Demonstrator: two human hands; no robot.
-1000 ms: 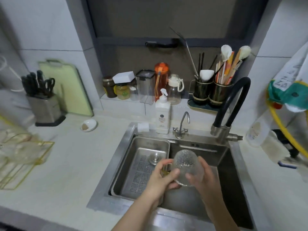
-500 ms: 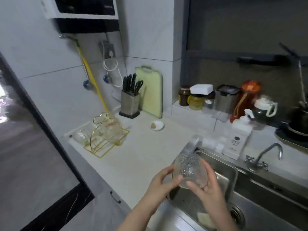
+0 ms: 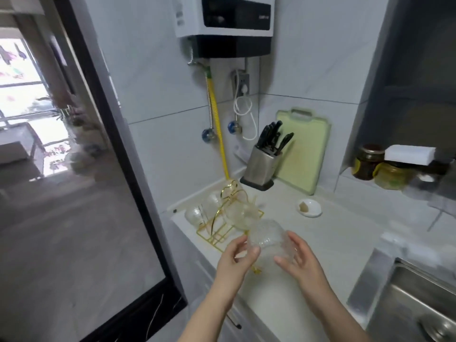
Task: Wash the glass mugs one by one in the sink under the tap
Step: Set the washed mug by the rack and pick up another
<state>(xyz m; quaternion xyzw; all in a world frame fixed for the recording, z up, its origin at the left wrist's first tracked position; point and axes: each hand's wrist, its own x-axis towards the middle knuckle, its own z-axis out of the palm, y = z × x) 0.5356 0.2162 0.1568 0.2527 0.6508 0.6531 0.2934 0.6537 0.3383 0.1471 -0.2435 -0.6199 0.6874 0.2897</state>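
The view has swung left since a moment ago: the sink (image 3: 404,299), which lay under the hands, now shows only as a steel corner at the near right, and the textured glass mug (image 3: 267,239) has come away from the basin and is held up over the white table (image 3: 345,233), just in front of the gold wire rack (image 3: 222,228). The left hand (image 3: 237,261) holds the mug's left side, thumb pressed on the glass with the fingers curled behind it; the right hand (image 3: 302,261) cups the right side, its fingers spread and lightly bent against the wall of the mug. Both hands keep the hold they had before, only carried leftward. The rack stands at the far left end of the table with other glass mugs (image 3: 237,214) in it and beside it, blurred so that I cannot count them. Farther back, a steel knife block (image 3: 262,166) with black handles stands against the wall, a pale green cutting board (image 3: 302,154) leaning just to its right. A small white dish (image 3: 309,208) sits on the table between the board and the hands. Jars (image 3: 369,162) line a ledge at the far right, a white block resting on top of them. A yellow hose (image 3: 217,129) runs down the wall from the heater (image 3: 224,21) above, and a dark-framed glass door (image 3: 81,193) fills the left side.
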